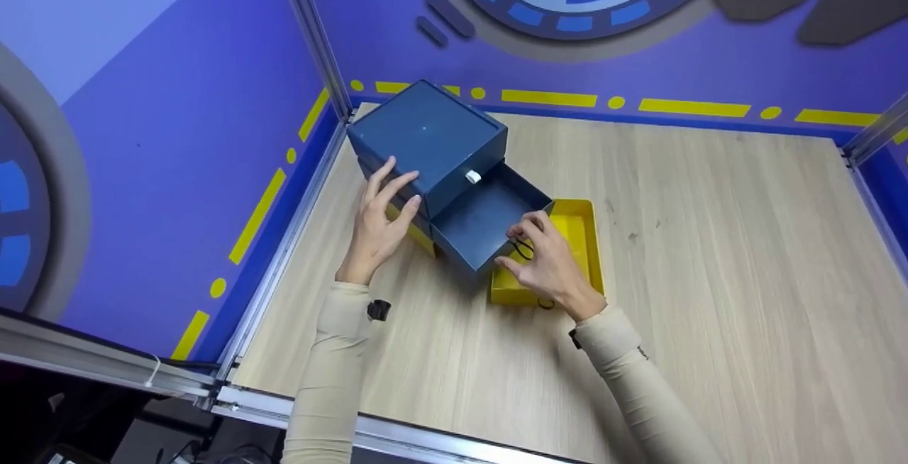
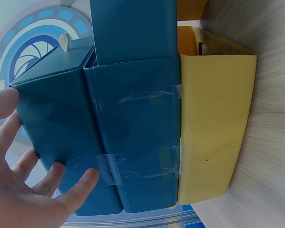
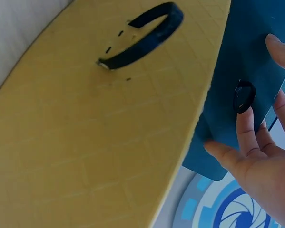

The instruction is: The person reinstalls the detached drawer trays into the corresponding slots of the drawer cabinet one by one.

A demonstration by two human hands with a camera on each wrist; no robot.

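A stack of drawer boxes has a blue top box (image 1: 425, 134) with a white loop tab (image 1: 473, 177). Below it, a blue drawer (image 1: 482, 219) stands pulled out, a black loop (image 3: 244, 96) on its front. Lowest is a yellow drawer (image 1: 582, 237), also out, with its own black loop (image 3: 149, 38). My left hand (image 1: 383, 230) rests spread fingers on the top box's side and upper edge. My right hand (image 1: 550, 258) is at the blue drawer's front, fingers curled over its rim, thumb on the outer face. One fingertip touches the black loop.
The stack stands on a wooden table (image 1: 709, 272), near the left back corner. Purple wall panels (image 1: 213, 95) and metal rails (image 1: 312, 31) bound the table at left and back. Clear tape (image 2: 109, 168) joins the boxes' sides.
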